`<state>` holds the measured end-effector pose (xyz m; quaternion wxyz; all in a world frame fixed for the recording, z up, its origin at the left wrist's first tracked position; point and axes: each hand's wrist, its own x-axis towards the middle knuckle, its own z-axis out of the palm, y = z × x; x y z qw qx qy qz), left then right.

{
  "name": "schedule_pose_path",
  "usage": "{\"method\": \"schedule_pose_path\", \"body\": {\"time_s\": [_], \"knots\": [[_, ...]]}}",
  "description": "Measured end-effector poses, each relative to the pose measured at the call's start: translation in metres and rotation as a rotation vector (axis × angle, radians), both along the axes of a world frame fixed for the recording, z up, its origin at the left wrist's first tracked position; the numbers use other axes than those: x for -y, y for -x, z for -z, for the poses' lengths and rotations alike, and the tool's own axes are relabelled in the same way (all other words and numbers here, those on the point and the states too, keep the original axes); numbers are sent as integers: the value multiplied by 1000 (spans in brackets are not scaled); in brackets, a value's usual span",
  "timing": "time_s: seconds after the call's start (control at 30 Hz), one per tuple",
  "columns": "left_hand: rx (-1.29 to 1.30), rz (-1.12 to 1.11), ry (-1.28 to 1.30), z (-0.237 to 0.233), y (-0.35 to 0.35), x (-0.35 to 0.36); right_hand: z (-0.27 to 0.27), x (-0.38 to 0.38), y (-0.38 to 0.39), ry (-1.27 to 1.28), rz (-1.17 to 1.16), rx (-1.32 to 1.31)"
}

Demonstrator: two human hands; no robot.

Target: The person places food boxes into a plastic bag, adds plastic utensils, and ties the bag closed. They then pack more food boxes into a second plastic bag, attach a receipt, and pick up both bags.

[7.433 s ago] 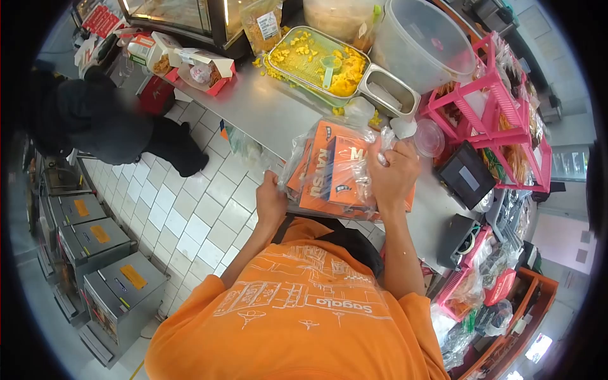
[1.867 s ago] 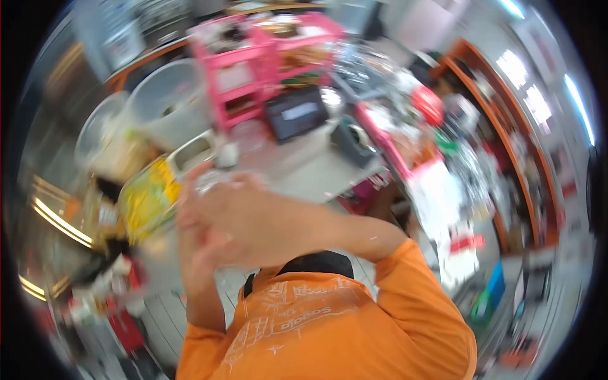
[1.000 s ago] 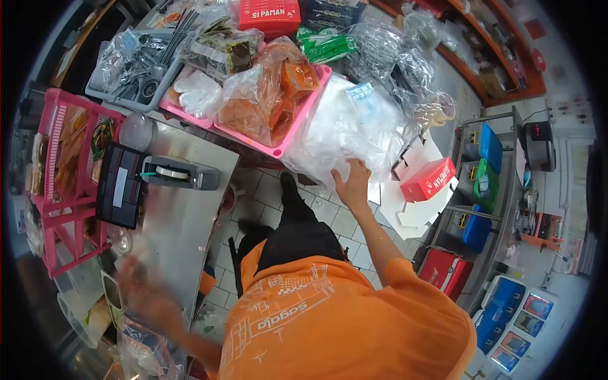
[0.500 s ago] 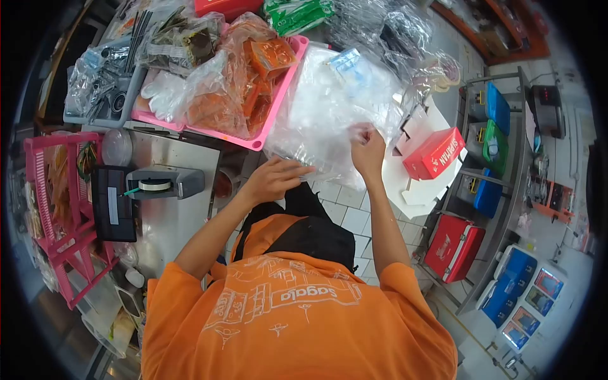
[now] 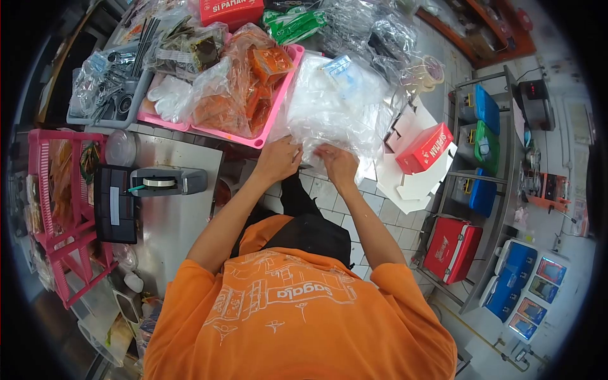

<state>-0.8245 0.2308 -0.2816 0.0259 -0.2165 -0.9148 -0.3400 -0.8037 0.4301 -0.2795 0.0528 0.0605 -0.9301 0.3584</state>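
A stack of clear plastic bags (image 5: 335, 107) lies on the table in front of me, with a blue-and-white printed packet (image 5: 342, 71) among the plastic on top. At the near left corner of the stack, my left hand (image 5: 279, 159) is closed, its bent fingers pinching the bag edge. My right hand (image 5: 339, 167) is just beside it, fingers drawn together on the thin plastic of the near edge. The fingertips are partly lost in the shiny film. To the left of the stack is a pink tray (image 5: 278, 104) holding bagged orange food packets and white gloves.
A red printed box (image 5: 424, 149) sits on white cardboard (image 5: 415, 187) to the right. Rolls of tape (image 5: 432, 69) lie behind it. At left are a tape dispenser (image 5: 190, 182), a dark tablet-like device (image 5: 115, 221), a grey bin (image 5: 130, 104) of utensils and a pink rack (image 5: 63, 247).
My right hand has moved left and down, away from the middle of the plastic, to its near edge. My left hand has moved up and right, and its fingers have closed.
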Motion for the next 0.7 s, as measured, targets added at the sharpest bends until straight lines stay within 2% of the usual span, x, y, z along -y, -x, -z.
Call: {"method": "schedule_pose_path", "body": {"time_s": [0.07,0.1,0.17,0.2,0.27,0.3,0.33,0.4,0.43,0.47,0.5,0.53,0.57,0.6,0.63,0.67,0.7], "knots": [[32,-2,46,-18,5,-7,-9,6,9,-170,83,186],[73,0,97,-27,6,-9,-6,6,8,-170,77,180],[85,-52,71,-20,7,-15,-12,9,8,122,125,-83],[103,-100,45,-16,10,-17,-18,7,2,119,112,-91],[42,-130,-11,1,16,-19,-95,22,-18,470,96,9],[-10,-143,-60,7,13,-19,-118,22,-22,422,44,11],[-9,-150,-59,7,9,-18,-119,20,-21,422,38,13],[9,-167,-41,5,8,-18,-116,18,-2,66,-57,365],[16,-128,-2,23,10,-22,-65,11,3,-48,-143,139],[24,-111,48,39,12,-21,-32,10,4,-218,-87,-133],[84,-67,85,31,9,-17,-6,14,7,-360,-46,-415],[148,-51,122,18,5,-15,16,4,13,-287,-149,-437],[122,-37,203,3,3,-12,7,5,15,-89,-57,31],[73,-41,204,10,2,-14,18,0,16,-137,-69,-84],[66,-188,45,11,0,-21,13,2,17,14,-27,-21],[159,-197,-73,15,4,-23,4,1,15,103,-20,-53],[248,-188,-203,21,8,-24,-14,2,13,0,-40,-59]]}}
